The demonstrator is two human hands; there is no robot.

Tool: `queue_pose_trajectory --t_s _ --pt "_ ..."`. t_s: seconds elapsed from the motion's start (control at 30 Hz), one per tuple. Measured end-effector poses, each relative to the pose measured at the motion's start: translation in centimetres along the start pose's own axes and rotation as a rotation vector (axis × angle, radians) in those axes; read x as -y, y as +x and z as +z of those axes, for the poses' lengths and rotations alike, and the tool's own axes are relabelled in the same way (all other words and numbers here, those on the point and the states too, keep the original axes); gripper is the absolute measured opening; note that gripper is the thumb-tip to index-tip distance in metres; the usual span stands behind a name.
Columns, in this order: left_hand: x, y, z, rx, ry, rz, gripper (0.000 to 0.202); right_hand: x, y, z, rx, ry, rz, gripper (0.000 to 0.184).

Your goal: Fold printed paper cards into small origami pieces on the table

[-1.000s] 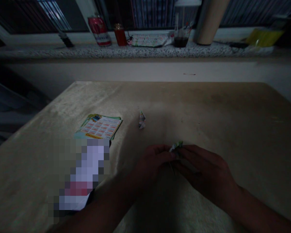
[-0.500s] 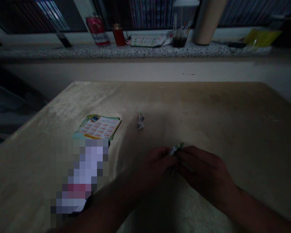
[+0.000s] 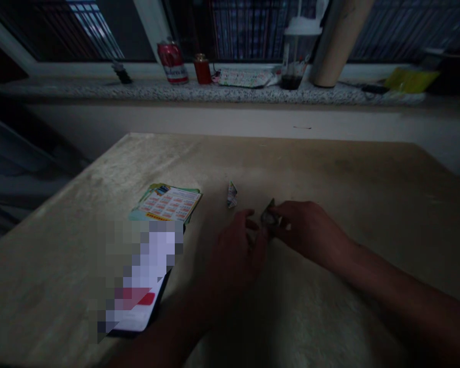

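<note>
My right hand [image 3: 310, 230] pinches a small folded paper piece [image 3: 269, 214] just above the beige table [image 3: 348, 184]. My left hand [image 3: 237, 250] is beside it with fingers loosely spread, its fingertips near the paper but not gripping it. A second small folded paper figure [image 3: 232, 194] stands on the table a little to the left and beyond the hands. The scene is dim.
A stack of printed paper sheets [image 3: 170, 203] lies left of centre, with a phone [image 3: 138, 286] nearer the front edge. On the stone windowsill behind stand a red can [image 3: 172, 62], a small red jar [image 3: 202, 69], a plastic cup [image 3: 296, 53] and a cardboard tube [image 3: 335, 43].
Both hands moved forward across the table, towards the standing paper figure. The left hand let go of the folded piece and opened; the right hand still pinches it.
</note>
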State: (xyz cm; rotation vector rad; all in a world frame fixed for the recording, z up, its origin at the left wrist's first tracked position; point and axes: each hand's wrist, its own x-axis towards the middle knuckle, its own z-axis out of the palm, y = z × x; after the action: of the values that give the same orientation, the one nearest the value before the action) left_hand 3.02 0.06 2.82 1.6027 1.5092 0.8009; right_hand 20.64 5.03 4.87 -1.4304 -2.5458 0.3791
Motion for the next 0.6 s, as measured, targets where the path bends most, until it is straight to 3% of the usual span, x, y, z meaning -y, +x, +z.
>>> queue_pose_trajectory --t_s 0.1,0.3,0.43,0.6 --pt "-0.1 -0.1 -1.1 -0.059 0.175 0.032 0.046 -0.1 4.2 -0.5 0.013 -0.058 0.018 0.013" --pt "-0.7 -0.5 -2.0 0.007 0.29 0.055 0.044 -0.3 10.4 0.4 0.085 -0.152 -0.033 0.009" --pt "-1.1 -1.0 -2.7 0.076 0.342 0.065 0.037 -0.3 11.5 0.2 0.122 -0.167 -0.066 0.01" --pt "-1.4 -1.2 -3.8 0.083 0.344 0.059 0.032 -0.8 10.9 -1.2 0.072 -0.156 -0.067 0.013"
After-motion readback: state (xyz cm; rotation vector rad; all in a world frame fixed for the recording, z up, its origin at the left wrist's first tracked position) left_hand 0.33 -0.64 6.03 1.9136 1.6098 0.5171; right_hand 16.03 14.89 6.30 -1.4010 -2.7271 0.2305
